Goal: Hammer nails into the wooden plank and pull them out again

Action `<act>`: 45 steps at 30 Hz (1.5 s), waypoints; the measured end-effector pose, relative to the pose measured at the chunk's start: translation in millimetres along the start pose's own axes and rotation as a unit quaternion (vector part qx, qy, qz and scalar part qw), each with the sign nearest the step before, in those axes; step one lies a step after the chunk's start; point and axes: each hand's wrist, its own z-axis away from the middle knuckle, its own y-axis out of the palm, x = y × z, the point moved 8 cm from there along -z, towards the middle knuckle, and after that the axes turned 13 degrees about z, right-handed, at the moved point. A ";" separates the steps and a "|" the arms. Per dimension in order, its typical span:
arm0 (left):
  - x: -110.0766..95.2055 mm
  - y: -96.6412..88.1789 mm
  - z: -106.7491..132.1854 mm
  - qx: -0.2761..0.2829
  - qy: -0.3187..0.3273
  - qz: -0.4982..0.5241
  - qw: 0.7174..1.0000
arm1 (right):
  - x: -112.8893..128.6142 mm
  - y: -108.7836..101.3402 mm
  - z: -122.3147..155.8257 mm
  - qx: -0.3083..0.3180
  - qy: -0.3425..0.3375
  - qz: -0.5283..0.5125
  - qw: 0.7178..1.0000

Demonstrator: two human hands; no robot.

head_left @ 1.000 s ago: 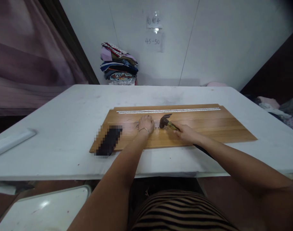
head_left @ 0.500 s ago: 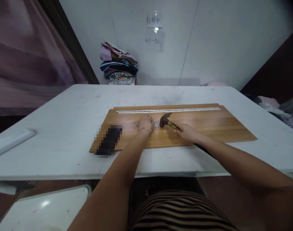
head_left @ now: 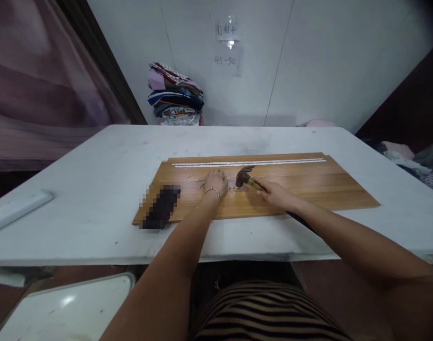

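Note:
A long wooden board (head_left: 309,184) lies on the white table (head_left: 106,170), with a pale strip (head_left: 248,163) along its far edge. My right hand (head_left: 277,195) is closed round the handle of a claw hammer (head_left: 244,176), whose dark head hovers just above the board. My left hand (head_left: 215,181), a bangle on its wrist, is curled with fingertips on the board just left of the hammer head; what it pinches is hidden. A few small nails (head_left: 201,182) lie beside it.
A blurred dark object (head_left: 161,207) rests on the board's left end. A white bar (head_left: 15,210) lies at the table's left edge. Folded clothes (head_left: 175,94) are stacked against the back wall. A white stool (head_left: 65,308) stands below left.
The hammer head has shifted very slightly up and left over the board. Both hands stay where they were.

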 end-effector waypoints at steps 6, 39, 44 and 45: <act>-0.5 -0.6 0.2 0.004 0.001 -0.003 1.000 | 1.9 1.1 0.5 0.010 0.001 0.008 1.000; -3.6 -3.7 2.3 0.006 0.000 0.003 1.000 | -5.2 8.0 1.4 0.014 0.003 0.007 1.000; -3.0 -2.8 1.6 0.007 0.002 -0.003 1.000 | -0.3 1.9 -0.5 0.002 0.001 -0.003 1.000; -3.2 -2.8 1.6 0.007 0.004 -0.003 1.000 | 0.7 1.3 -0.9 0.002 0.001 -0.005 1.000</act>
